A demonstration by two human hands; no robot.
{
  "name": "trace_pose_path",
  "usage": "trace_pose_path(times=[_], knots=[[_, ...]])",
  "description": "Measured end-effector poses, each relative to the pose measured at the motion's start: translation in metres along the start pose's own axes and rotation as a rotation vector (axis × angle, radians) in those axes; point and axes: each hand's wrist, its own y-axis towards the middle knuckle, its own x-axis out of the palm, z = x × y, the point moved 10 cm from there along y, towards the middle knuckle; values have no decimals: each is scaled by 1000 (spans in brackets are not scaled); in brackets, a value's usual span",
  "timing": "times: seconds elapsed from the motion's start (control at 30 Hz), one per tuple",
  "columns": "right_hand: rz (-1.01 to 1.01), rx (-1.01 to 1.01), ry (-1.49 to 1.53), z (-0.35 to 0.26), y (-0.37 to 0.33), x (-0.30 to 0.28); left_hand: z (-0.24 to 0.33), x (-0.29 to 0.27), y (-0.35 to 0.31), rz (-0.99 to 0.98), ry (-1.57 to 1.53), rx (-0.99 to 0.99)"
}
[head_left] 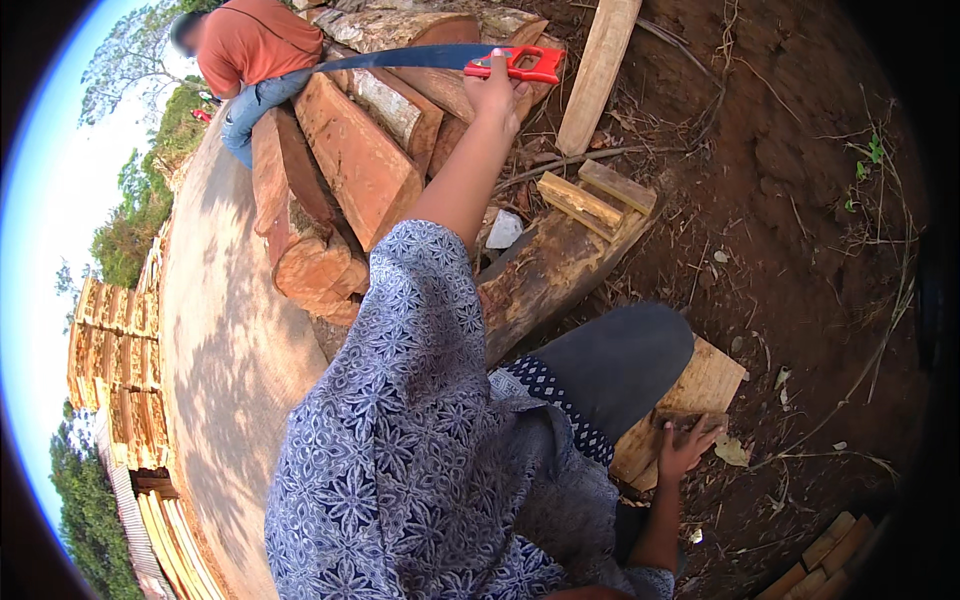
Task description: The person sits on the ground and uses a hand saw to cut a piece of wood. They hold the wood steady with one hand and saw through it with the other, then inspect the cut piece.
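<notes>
My left hand is stretched out, wrapped round the red handle of a hand saw. The saw's long dark blade points left, across the split logs. Lower down at the right, my right hand lies with its fingers apart against the edge of a small dark wood block. That block rests on a pale wooden board beside my bent knee, which hides part of the board.
Large split logs are heaped ahead. Small wood pieces lie on a thick log near a pale stone. A plank leans beyond. Another person sits by the logs. Stacked timber stands far left.
</notes>
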Motion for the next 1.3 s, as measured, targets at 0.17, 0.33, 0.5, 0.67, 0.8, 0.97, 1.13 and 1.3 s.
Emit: trace_pose_path(times=[0.17,0.33,0.5,0.67,0.8,0.97,1.13,1.3], knots=[[-96,75,-35,4,-5,13,-7,-32,101,158,-60,44],[-125,165,-88,7,-7,5,-26,-21,148,176,1,7],[-92,122,-23,-2,-4,3,-37,-17,196,123,21,-4],[-121,195,-30,-1,-2,-3,-71,-12,221,18,240,-176],[-112,146,-24,-13,-1,2,-74,-76,271,92,406,-306],[-84,129,-11,-14,0,-2,-72,-64,229,171,416,-233],[-73,86,-17,-18,3,1,-50,0,164,-4,162,-31],[-78,60,-2,-19,4,-1,-136,84,-141,-989,934,485]])
